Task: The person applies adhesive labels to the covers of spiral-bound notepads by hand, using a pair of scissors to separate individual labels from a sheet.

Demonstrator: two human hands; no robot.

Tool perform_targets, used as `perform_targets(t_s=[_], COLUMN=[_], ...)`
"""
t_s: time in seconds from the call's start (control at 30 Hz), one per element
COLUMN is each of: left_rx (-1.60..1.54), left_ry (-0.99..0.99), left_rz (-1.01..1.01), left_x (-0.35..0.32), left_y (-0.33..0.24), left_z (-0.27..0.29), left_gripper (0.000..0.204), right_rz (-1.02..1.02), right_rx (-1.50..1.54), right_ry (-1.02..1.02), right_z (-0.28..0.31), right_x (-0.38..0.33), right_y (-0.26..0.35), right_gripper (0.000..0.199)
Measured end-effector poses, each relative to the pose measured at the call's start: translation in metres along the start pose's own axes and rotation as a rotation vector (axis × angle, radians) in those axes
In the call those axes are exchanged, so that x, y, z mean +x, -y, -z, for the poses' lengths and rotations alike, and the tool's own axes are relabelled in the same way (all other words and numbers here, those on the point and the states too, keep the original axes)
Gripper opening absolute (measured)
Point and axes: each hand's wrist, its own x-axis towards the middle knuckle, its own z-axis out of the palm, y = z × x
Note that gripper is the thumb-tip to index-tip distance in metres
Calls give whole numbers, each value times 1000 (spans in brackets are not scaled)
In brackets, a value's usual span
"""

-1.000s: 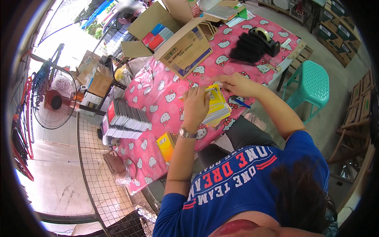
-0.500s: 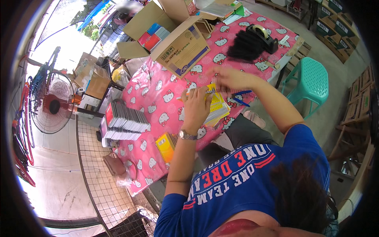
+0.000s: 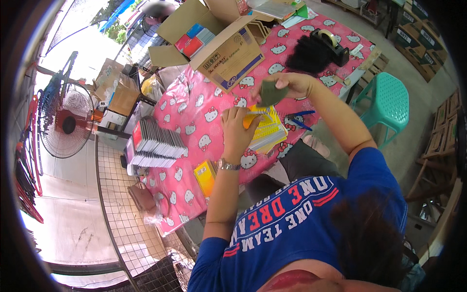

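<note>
My right hand (image 3: 296,85) grips a dark green, flat squarish piece (image 3: 273,94), held above the far edge of the yellow pages; its exact kind is unclear. My left hand (image 3: 237,124) has its thumb and fingers round the left end of a yellow notebook (image 3: 251,118) with a wire spiral (image 3: 267,112) along its far edge. Beneath lies a stack of yellow and white sheets (image 3: 268,136), close to my lap. Blue-handled pliers (image 3: 302,119) rest on the table just right of the stack. A finished-looking yellow spiral notebook (image 3: 205,177) lies left of my left forearm.
A pink patterned cloth covers the table (image 3: 187,146). An open carton (image 3: 228,61) with booklets stands at the back, stacked notebooks (image 3: 158,143) at left. A black pile of thin strands (image 3: 307,56) and a tape dispenser (image 3: 332,46) lie back right, near a green stool (image 3: 387,102).
My right hand, blurred and near the spiral before, now holds the dark green piece up. My left hand stays at the notebook. The view has shifted slightly.
</note>
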Motion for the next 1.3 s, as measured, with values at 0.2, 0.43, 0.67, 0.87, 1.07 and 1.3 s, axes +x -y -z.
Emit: perform_targets(t_s=[0.2,0.43,0.67,0.87,1.07,1.3], left_rx=[-8,-55,-223,-287,-384,-437], left_ry=[-20,-18,-7,56,72,92], left_rz=[-15,1,83,166,245,274], left_x=[5,6,0,3,4,9], left_y=[-8,6,32,37,39,30], left_z=[-2,0,2,4,5,9], left_gripper=[34,34,32,29,29,29], right_rz=[-107,-308,-144,-281,-126,-296], right_rx=[40,-433,-8,-331,66,-454], right_ry=[243,161,373,188,333,174], right_z=[-5,2,-4,-9,-5,-13], right_x=[-5,10,20,35,42,38], right_y=[27,23,25,21,22,25], right_gripper=[51,48,50,50,47,53])
